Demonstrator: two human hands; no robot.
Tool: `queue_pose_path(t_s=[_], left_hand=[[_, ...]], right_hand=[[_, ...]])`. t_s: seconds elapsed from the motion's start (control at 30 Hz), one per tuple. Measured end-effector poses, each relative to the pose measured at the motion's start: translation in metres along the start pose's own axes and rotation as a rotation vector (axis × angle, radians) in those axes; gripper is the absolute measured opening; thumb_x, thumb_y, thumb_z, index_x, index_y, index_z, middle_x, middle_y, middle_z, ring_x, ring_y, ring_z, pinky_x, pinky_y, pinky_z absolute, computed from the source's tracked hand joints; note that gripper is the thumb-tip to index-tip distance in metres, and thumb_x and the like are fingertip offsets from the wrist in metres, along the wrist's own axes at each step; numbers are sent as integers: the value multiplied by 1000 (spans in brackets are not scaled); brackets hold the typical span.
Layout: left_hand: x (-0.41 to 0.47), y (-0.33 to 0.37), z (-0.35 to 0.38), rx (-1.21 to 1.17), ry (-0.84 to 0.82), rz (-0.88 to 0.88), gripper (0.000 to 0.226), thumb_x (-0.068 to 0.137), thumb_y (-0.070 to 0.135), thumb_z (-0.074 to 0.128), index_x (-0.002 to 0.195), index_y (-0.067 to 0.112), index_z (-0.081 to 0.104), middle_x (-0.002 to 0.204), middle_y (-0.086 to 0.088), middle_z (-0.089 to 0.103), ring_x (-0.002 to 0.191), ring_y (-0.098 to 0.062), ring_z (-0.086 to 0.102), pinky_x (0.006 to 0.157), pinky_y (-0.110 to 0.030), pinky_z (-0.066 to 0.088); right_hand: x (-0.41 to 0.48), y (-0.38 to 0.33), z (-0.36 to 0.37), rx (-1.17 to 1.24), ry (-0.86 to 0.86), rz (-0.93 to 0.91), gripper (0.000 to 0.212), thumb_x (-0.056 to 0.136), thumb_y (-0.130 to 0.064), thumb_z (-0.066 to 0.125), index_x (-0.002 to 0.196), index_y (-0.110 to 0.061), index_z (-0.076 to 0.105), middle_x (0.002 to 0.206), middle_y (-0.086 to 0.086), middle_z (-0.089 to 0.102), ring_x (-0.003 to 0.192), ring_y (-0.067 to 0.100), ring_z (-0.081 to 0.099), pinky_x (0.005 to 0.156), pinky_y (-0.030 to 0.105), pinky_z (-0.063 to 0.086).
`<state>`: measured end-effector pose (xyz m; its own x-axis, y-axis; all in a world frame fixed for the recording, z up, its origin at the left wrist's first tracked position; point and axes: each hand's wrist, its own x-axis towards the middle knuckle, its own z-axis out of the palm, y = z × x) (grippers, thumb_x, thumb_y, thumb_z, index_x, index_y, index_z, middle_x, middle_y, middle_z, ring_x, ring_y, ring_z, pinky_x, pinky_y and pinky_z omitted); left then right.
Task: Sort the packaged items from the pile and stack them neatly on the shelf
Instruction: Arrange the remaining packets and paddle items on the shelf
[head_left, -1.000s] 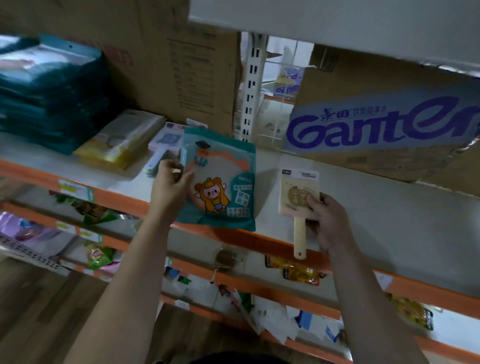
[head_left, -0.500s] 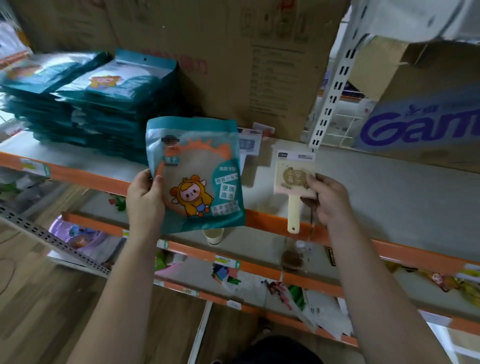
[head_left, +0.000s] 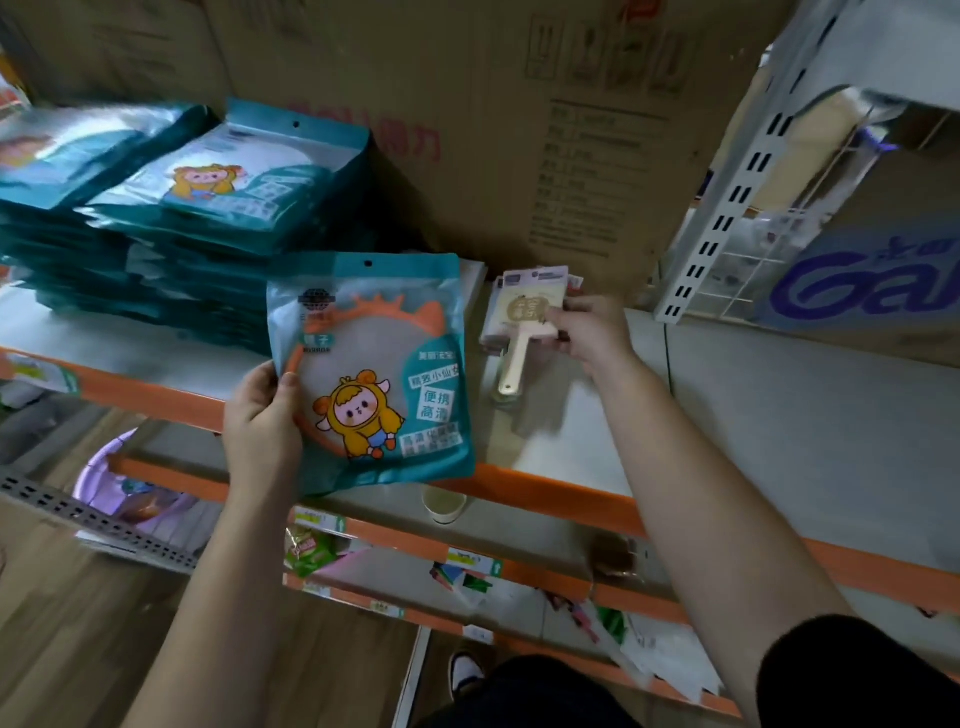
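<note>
Gripping glossy teal pouch, left hand, cream-handled pack, right hand

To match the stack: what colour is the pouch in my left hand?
Pouch is teal, with a yellow cartoon figure; head view.

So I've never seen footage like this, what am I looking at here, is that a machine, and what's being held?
No machine: these are a person's two bare arms, filmed by a wide-angle camera worn on the head, looking down. The left hand grips a teal plastic pouch with a cartoon figure. The right hand pinches a small cream packaged paddle with a handle at the grey shelf board with an orange edge. Stacks of matching teal pouches lie on that shelf, left, before brown cardboard boxes.
</note>
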<state>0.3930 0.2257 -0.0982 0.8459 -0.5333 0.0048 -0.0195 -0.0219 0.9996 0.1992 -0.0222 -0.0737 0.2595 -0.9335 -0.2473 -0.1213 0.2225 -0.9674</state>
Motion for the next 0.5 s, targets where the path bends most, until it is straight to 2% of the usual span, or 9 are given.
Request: queue_pose_path(t_s=[0.1, 0.2, 0.33, 0.4, 0.5], left_hand=[[8, -4, 1, -3, -15, 2, 19, 102, 13, 45, 112, 10, 61, 99, -11, 67, 92, -29, 63, 85, -49, 54], [13, -4, 3, -1, -35, 16, 20, 102, 12, 44, 115, 8, 60, 95, -6, 66, 90, -26, 62, 77, -37, 54], [18, -6, 4, -8, -64, 30, 20, 102, 12, 45, 115, 10, 60, 97, -5, 67, 91, -25, 63, 81, -40, 54], [17, -5, 7, -15, -70, 36, 20, 102, 10, 44, 107, 15, 63, 96, -4, 67, 89, -22, 64, 80, -37, 54], [15, -2, 14, -33, -71, 34, 23, 102, 7, 43, 103, 19, 62, 95, -2, 66, 85, -15, 63, 72, -24, 55]], right_hand=[[10, 1, 7, -171, 62, -17, 22, 88, -3, 67, 111, -1, 68, 103, 7, 68, 75, 15, 67, 62, 29, 60], [17, 4, 6, -337, 84, -56, 24, 86, -9, 71, 110, -6, 71, 99, 2, 69, 76, 15, 68, 72, 36, 61], [18, 9, 4, -475, 102, -130, 22, 82, -17, 75, 103, -11, 75, 102, 5, 74, 86, 20, 70, 79, 42, 59], [18, 10, 5, -542, 98, -156, 23, 82, -22, 76, 103, -14, 75, 103, 3, 75, 90, 18, 70, 80, 42, 59], [17, 9, 3, -619, 89, -182, 25, 81, -26, 76, 105, -18, 74, 104, -1, 74, 93, 13, 68, 84, 38, 57]])
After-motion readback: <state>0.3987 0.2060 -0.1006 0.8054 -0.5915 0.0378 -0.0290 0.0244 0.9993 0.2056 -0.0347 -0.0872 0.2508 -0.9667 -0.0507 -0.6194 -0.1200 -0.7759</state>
